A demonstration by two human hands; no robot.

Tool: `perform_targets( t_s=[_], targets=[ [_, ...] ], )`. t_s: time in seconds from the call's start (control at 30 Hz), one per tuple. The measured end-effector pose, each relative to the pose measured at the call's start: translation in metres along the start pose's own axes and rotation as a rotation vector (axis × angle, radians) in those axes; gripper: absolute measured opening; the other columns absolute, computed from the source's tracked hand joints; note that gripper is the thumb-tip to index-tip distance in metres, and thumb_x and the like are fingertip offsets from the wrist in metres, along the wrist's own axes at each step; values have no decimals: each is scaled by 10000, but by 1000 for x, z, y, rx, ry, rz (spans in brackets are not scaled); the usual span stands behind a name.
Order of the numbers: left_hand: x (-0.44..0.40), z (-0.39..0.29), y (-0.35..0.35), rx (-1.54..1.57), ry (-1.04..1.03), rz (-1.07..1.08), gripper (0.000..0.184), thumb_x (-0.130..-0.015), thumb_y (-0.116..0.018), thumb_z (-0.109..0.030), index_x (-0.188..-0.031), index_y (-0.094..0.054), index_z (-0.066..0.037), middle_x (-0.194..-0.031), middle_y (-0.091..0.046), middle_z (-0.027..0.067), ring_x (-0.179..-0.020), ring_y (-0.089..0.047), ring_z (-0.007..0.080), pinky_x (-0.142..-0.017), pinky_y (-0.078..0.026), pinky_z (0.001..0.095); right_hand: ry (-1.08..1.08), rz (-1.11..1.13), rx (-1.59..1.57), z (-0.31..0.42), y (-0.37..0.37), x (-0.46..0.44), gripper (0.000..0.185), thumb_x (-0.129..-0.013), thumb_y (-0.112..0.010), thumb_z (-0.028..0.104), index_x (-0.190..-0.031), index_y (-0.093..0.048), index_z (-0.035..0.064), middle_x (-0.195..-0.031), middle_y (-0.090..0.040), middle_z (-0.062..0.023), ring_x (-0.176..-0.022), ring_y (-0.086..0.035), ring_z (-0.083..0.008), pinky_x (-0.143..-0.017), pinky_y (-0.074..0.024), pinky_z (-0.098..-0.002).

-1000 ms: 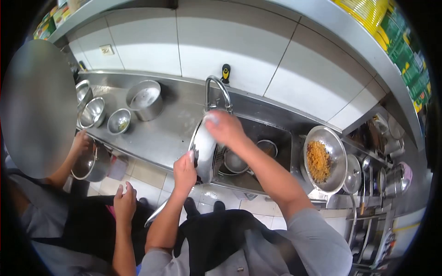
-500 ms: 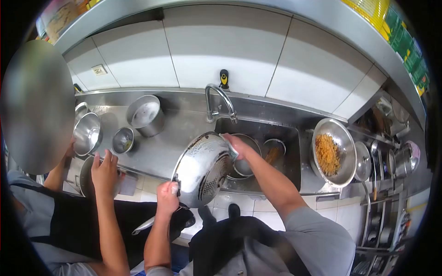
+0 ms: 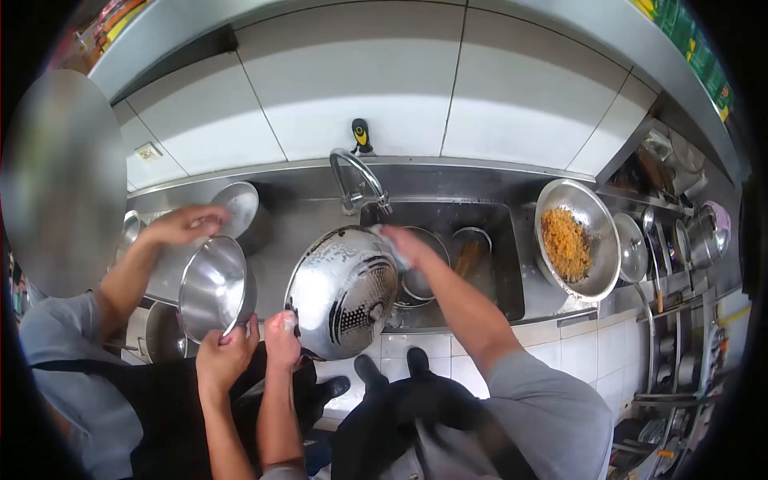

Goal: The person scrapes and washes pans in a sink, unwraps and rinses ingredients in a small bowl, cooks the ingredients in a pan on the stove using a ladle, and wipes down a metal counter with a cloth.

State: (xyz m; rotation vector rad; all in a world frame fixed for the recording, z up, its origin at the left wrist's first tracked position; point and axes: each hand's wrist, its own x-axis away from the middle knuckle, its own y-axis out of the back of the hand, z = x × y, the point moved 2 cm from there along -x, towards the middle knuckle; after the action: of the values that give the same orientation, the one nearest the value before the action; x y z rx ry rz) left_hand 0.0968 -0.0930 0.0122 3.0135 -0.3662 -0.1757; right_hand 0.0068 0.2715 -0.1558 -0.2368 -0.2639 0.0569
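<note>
A large metal pan with a perforated, dark-marked base (image 3: 340,288) is held tilted over the front edge of the counter, its underside facing me. My left hand (image 3: 282,340) grips the pan's rim at the lower left. At its upper right edge, my right hand (image 3: 410,246) is closed on a pale cloth (image 3: 390,244) pressed against the pan. Behind the pan rises a curved faucet (image 3: 360,180). The sink (image 3: 500,272) to the right holds a round metal pot or bowl, partly hidden by my right arm, and a strainer with a brownish bundle (image 3: 470,254).
At the left, a co-worker's hand holds a metal bowl (image 3: 214,288); their other hand is above it, near a tall pot (image 3: 244,212). A bowl of orange crumbly food (image 3: 566,244) stands right of the sink, beside a lid (image 3: 630,248). A dark-handled tool (image 3: 361,136) is against the wall.
The pan has turned from nearly edge-on to underside toward me, and my right hand moved onto its far edge. The co-worker has taken up a metal bowl and brought it closer.
</note>
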Motion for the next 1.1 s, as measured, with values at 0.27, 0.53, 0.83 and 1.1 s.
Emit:
perform_targets(
  t_s=[0.27,0.53,0.83,1.1],
  targets=[
    [-9,26,-27,337,266,-202,471,-1077,-468,-420,-1072,-649,15,-964,-690,77,-875,-666,178,-764,-540,339,-346,-120,-945,-43,-50,93,562,-1052,-336,455,-1208,-657,20,-1097,-725,-176,-940,-710,-311,-882,-572,-484],
    [-17,44,-54,334,231,-85,467,-1076,-481,-412,-1101,-670,14,-1010,-707,97,-867,-679,185,-794,-549,343,-390,-142,-618,10,-14,109,607,-1063,-274,486,-1229,-641,32,-1132,-716,-151,-984,-701,-317,-931,-547,-498],
    [-19,-18,-115,137,159,77,397,-1042,-573,-344,-836,-657,-16,-743,-525,-85,-688,-428,51,-602,-364,262,-248,-127,-222,103,49,77,378,-999,-578,348,-1130,-684,9,-1056,-723,-116,-934,-699,-243,-833,-574,-419],
    [-25,-4,-179,-213,83,242,486,-1027,-577,-418,-782,-613,-1,-634,-462,-23,-634,-412,88,-574,-380,319,700,-532,922,125,-8,156,341,-975,-585,276,-1210,-672,45,-1144,-694,-218,-1074,-664,-372,-921,-518,-430]
  ],
)
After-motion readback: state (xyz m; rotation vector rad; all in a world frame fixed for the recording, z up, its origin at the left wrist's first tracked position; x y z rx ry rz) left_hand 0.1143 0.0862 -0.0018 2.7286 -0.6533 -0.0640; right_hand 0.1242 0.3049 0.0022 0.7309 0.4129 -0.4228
